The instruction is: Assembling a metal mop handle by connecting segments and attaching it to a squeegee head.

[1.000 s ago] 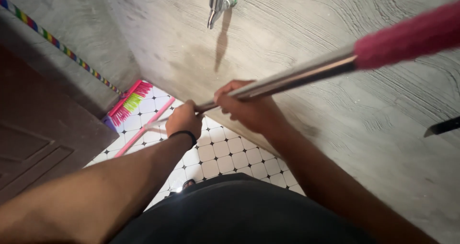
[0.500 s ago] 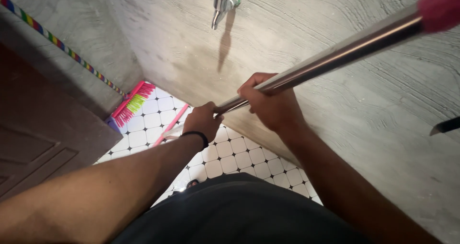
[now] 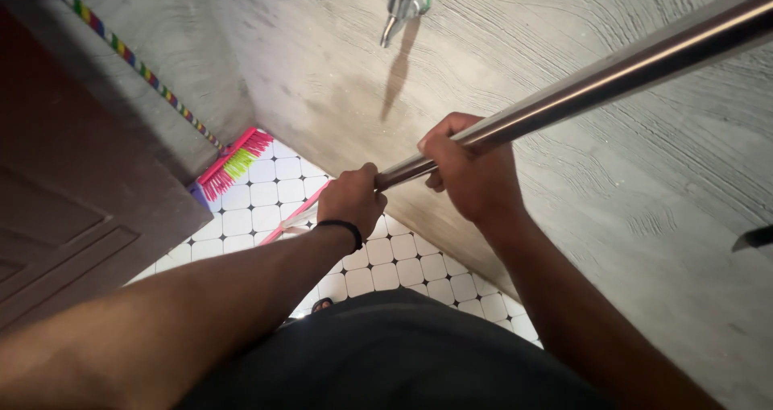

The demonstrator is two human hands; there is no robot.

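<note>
The broom head [image 3: 236,163] rests on the tiled floor [image 3: 403,269] at my 11 o'clock, beside the door [image 3: 72,209]. My left hand [image 3: 350,202] and right hand [image 3: 471,172] are both closed around the metal pole [image 3: 612,68], which rises toward 2 o'clock. I judge the pole stiff, light and smooth, so a firm, spaced two-hand hold suits it.

The 1 head view looks steeply down, close over the hands [image 3: 419,184], toward tiled floor [image 3: 403,269].

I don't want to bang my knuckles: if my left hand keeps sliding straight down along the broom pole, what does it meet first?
Probably the tiled floor, short of the pink brush head. Below the left hand only the pole's pink lower part shows, though depth is hard to judge.
</note>
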